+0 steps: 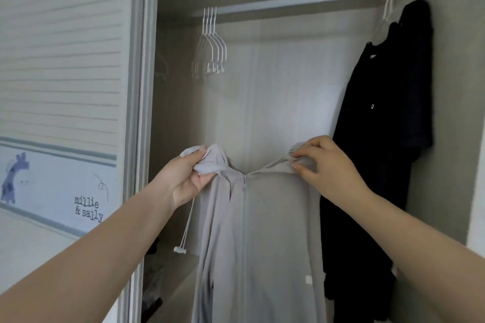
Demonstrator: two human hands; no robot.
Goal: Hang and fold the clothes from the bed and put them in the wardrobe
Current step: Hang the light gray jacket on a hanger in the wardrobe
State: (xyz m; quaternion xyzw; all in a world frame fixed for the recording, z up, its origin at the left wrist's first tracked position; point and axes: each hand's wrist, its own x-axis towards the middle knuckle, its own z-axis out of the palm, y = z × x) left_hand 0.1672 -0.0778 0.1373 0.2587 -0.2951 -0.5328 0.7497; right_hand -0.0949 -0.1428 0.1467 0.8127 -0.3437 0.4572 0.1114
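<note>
Left hand (189, 175) fingers (200, 152) curled and pinching one side of the collar of a pale grey zip-up garment (258, 249); right hand (319, 162) fingers (298, 156) bent and pinching the other side, so the neckline stretched flat between them. Zipper (245, 183) closed up to just below the collar, teeth edges spread outward along the top line. Thin, smooth, slightly sheer cloth, hanging straight down in long soft folds in front of the open wardrobe (275, 73). A drawcord (187, 225) dangling from under the left hand, ending in a small white toggle, loose in the air beside the garment. Held at mid height, well below the rail (301, 1), not touching it. Rail a pale straight bar running from left to the right wall. A bunch of thin white wire hangers (210, 44) pressed together near the rail's left end, bare. A wide bare stretch of rail between that bunch and the right end. At the right end, a dark garment (385, 126) on a white hanger, matte, heavy-looking, with a small round snap, close against the side wall and just beside the grey cloth's right edge. To the left, the door frame (141, 113), then a ribbed sliding door (60, 60) with a printed giraffe band.
</note>
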